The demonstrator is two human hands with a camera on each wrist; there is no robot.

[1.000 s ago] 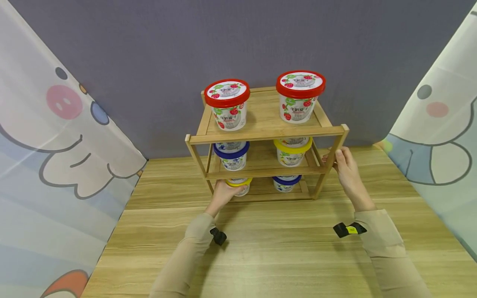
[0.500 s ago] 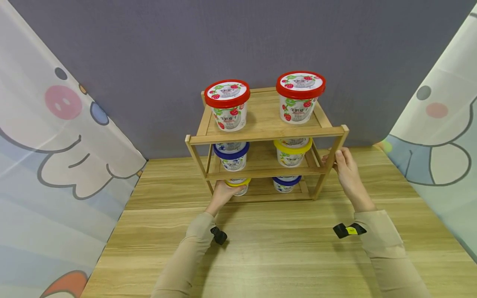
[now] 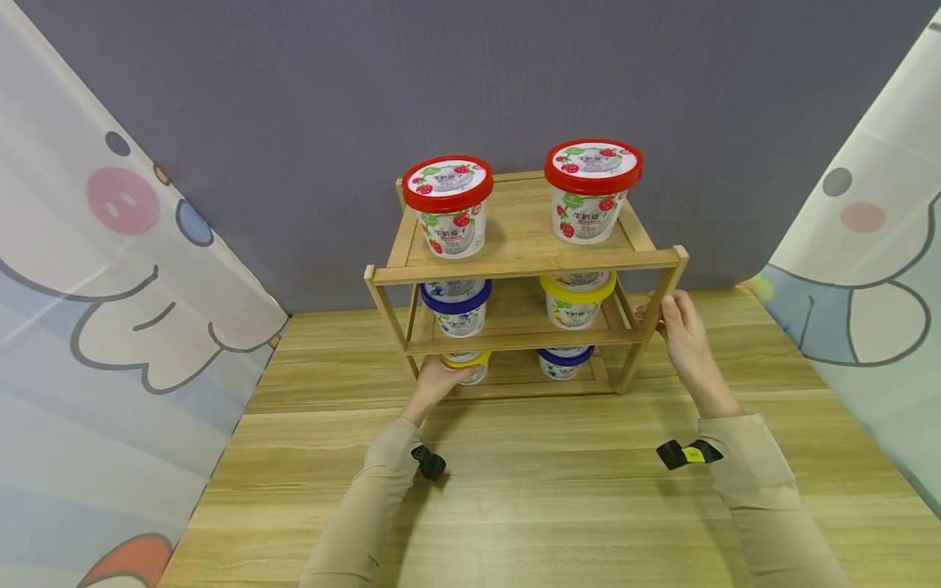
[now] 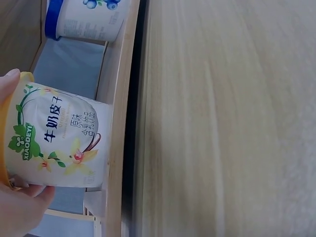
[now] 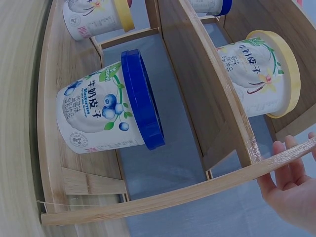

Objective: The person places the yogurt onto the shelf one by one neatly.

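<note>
In the head view my left hand [image 3: 434, 382] grips a yellow-lidded tub [image 3: 474, 375] at the left of the wooden rack's bottom shelf. Thumb and fingers lie on either side of the tub's lid [image 4: 5, 133] in the left wrist view, and its base is on the shelf. My right hand [image 3: 687, 347] holds the right front post of the three-tier rack [image 3: 529, 267], its fingers [image 5: 291, 163] curled round the wood. A blue-lidded blueberry tub [image 5: 101, 106] stands on the bottom shelf, right side.
Two red-lidded strawberry tubs, left [image 3: 450, 208] and right [image 3: 590, 192], stand on top. On the middle shelf are a blue-lidded tub [image 3: 459, 310] and a yellow-lidded one [image 3: 577, 302]. A grey partition [image 3: 478, 82] rises behind; printed curtains flank the wooden table [image 3: 544, 506].
My left hand and the yellow-lidded tub in it have shifted slightly left along the bottom shelf. The right hand stays on the rack's post.
</note>
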